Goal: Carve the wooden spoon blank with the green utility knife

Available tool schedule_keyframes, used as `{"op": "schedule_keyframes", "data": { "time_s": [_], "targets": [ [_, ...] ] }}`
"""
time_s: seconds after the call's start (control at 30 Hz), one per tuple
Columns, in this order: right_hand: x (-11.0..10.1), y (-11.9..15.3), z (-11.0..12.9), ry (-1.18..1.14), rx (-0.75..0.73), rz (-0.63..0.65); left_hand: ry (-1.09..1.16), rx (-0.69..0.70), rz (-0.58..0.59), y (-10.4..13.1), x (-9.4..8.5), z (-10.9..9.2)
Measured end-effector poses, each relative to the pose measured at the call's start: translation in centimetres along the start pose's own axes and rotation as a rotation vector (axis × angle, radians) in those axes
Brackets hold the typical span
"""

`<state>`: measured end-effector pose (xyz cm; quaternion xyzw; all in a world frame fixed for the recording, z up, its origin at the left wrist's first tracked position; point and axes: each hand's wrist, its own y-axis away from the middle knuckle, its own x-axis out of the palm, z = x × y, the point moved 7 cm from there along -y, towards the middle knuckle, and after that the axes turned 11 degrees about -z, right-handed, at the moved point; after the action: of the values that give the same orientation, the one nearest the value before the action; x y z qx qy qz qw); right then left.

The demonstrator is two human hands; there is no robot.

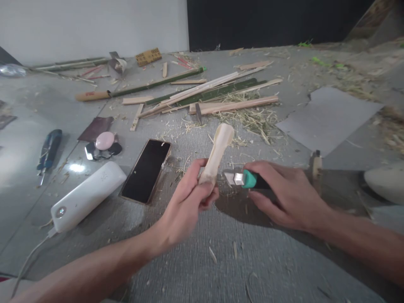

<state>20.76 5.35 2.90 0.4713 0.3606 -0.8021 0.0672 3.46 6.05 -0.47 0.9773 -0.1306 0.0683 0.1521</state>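
My left hand (189, 195) is closed around the lower end of a pale carved piece of wood (218, 149), which looks like a small spoon or scoop with a broad rounded top. The piece points up and slightly right, away from me. In my right hand (290, 193) is a utility knife (250, 179) with a teal and black body. Its short metal blade points left toward the wood, with a small gap between them. The knife's rear part is hidden by my palm.
Bamboo strips (221, 88) and wood shavings (252, 120) lie beyond my hands. On the left are a phone (147, 170), a white power bank (88, 195) with a cable and a blue-handled tool (50, 147). A sheet of paper (328, 118) lies at the right.
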Motion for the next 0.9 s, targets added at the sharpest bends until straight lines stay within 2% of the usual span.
{"op": "schedule_keyframes", "data": {
  "time_s": [0.17, 0.33, 0.53, 0.7, 0.9],
  "targets": [
    [0.4, 0.2, 1.1, 0.016, -0.079, 0.040, -0.015, 0.062, -0.032, 0.1, -0.4, 0.1],
    [0.6, 0.3, 1.8, 0.079, -0.117, 0.037, -0.270, 0.194, -0.137, 0.4, -0.7, -0.8],
    [0.4, 0.3, 2.0, 0.100, -0.141, 0.002, -0.422, 0.161, -0.180, 0.4, -0.2, -0.8],
    [0.2, 0.4, 1.9, 0.106, -0.146, -0.014, -0.533, 0.219, -0.205, 0.3, -0.5, -0.6],
    [0.2, 0.5, 1.8, 0.083, -0.141, -0.003, -0.586, 0.252, -0.182, 0.2, -0.6, -0.8]
  ]
}}
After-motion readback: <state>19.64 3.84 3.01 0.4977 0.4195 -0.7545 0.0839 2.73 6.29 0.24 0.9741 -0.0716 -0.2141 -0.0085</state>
